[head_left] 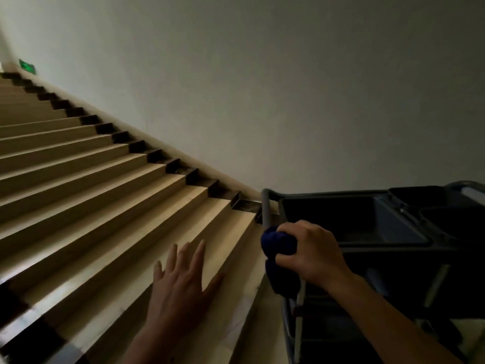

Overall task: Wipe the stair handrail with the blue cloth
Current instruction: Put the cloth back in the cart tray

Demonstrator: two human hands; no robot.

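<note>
A dark blue cloth (278, 254) is bunched in my right hand (309, 254), which is closed around it at the grey handle bar (266, 208) of a cleaning cart. Part of the cloth hangs below my fist. My left hand (181, 282) is held out flat with fingers spread, over the lowest steps, holding nothing. No stair handrail shows in this view.
Beige stairs (91, 179) with dark side trim climb toward the upper left along a plain white wall (262, 88). A dark cleaning cart (367, 227) with tubs fills the lower right. A green exit sign (27, 66) glows at the top left.
</note>
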